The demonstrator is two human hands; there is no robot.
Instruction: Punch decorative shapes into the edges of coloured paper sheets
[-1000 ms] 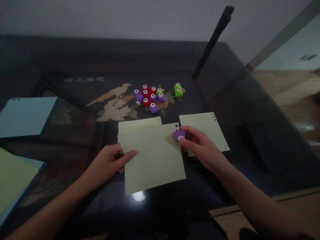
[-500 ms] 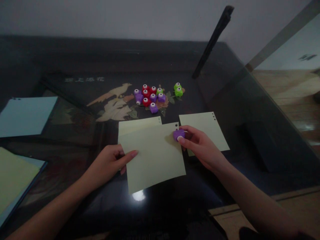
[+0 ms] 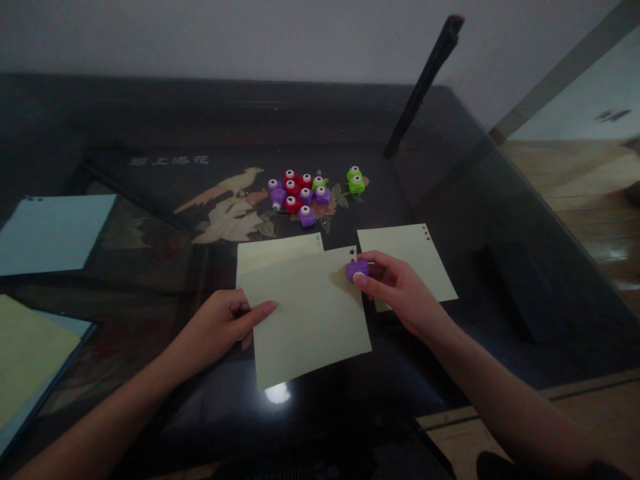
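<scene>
Little has shifted: right hand (image 3: 400, 290) still pinches the purple punch (image 3: 357, 269) on the yellow sheet (image 3: 307, 313) edge; left hand (image 3: 220, 328) grips it. Press squarely, sheet flat.

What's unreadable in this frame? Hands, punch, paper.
Head view only:
- Purple punch: its slot on the pale yellow sheet is hidden by the right hand.
- Left hand: fingertips under the sheet's edge, hidden.
- Second sheet: mostly covered by the top one.
- Punch pile: cutter shapes too small, dim.
- Blue sheet: cut by the left edge.
</scene>
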